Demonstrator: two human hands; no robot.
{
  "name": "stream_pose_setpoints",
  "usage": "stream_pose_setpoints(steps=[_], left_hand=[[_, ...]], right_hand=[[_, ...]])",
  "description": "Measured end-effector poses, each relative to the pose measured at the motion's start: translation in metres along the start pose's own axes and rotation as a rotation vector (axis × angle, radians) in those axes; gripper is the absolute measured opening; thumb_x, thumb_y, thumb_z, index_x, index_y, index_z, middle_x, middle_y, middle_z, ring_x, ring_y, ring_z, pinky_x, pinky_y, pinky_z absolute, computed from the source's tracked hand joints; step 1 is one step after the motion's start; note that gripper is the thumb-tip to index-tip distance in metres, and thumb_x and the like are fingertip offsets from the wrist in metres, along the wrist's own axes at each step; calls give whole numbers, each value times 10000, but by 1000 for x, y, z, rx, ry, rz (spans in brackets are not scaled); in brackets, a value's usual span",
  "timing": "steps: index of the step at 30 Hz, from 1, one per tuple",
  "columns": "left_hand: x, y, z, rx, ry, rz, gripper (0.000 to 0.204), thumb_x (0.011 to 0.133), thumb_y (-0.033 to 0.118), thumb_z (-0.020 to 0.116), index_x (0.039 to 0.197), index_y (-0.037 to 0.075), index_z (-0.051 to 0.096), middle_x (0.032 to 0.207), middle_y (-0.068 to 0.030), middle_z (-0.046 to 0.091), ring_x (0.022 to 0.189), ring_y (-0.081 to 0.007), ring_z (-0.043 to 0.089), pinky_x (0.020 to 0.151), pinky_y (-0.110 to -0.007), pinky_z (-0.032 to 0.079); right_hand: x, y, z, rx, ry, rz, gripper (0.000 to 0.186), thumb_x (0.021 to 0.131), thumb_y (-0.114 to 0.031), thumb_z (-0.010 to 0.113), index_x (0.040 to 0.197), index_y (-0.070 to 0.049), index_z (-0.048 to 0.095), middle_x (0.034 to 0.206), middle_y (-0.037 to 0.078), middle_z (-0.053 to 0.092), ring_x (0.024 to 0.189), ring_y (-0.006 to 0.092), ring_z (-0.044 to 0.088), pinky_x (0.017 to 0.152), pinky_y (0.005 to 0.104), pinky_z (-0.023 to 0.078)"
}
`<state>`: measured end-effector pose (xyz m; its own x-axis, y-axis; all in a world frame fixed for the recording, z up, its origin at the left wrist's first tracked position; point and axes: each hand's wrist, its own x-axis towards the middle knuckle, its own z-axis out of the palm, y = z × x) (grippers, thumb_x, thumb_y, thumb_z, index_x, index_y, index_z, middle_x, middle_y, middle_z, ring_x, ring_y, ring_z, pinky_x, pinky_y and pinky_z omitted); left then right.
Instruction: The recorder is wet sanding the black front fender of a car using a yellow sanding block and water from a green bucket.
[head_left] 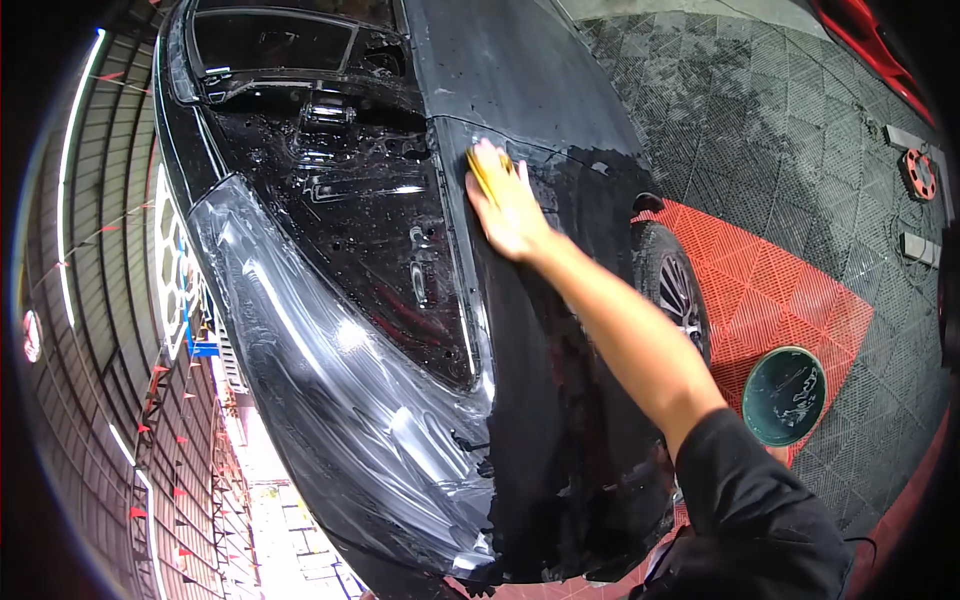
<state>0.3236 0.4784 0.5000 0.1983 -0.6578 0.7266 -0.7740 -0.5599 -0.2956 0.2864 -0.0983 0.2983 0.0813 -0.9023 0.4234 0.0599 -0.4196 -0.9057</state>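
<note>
I'm clamping a yellow pad [488, 178], probably light and kinda squishy, by its sides near the black car panel's [540, 400] edge, right hand [510, 215] only, left hand unseen.

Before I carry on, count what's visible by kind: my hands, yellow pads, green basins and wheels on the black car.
Hands, right only: 1
Yellow pads: 1
Green basins: 1
Wheels on the black car: 1
Total: 4
</note>
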Motion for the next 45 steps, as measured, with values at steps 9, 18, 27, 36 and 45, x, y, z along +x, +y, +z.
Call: stream_pose_setpoints(steps=[9, 18, 27, 36, 45], left_hand=[[3, 4, -9, -92, 37, -2, 406, 1044, 321, 416, 997, -36, 604, 1052, -213, 617, 977, -345, 607, 943, -525, 483], [2, -6, -8, -4, 23, 122, 373, 1041, 292, 406, 996, -30, 590, 1028, -200, 617, 962, -348, 619, 861, -476, 515], [0, -7, -7, -75, 38, 111, 369, 1037, 290, 415, 994, -33, 588, 1030, -195, 612, 950, -348, 614, 890, -475, 498], [2, 1, -7, 30, 49, 116, 341, 1036, 235, 406, 996, -45, 597, 1036, -203, 631, 957, -361, 620, 906, -490, 498], [-4, -2, -12, -10, 32, -25, 410, 1073, 288, 346, 1028, -28, 604, 1041, -178, 622, 997, -332, 604, 952, -483, 474]], right_hand=[[-24, -27, 20, -111, -43, -138, 636, 984, -270, 465, 1526, 7, 282, 1601, 292, 205, 1501, 440, 172, 1196, 618, 135], [-8, -20, 21, -3, -64, -172, 632, 1008, -271, 433, 1520, 54, 258, 1614, 294, 150, 1507, 445, 139, 1221, 560, 105], [35, -22, 19, -89, -125, -139, 645, 1037, -304, 398, 1533, 62, 206, 1607, 282, 196, 1503, 428, 177, 1219, 546, 132], [53, -29, 16, -208, -190, -132, 643, 1048, -374, 336, 1537, 31, 230, 1604, 273, 219, 1508, 393, 186, 1235, 501, 127], [51, -75, 45, -305, -44, 329, 780, 1037, -472, 276, 1414, 211, 271, 1491, 399, 315, 1396, 501, 344, 1165, 550, 255]])
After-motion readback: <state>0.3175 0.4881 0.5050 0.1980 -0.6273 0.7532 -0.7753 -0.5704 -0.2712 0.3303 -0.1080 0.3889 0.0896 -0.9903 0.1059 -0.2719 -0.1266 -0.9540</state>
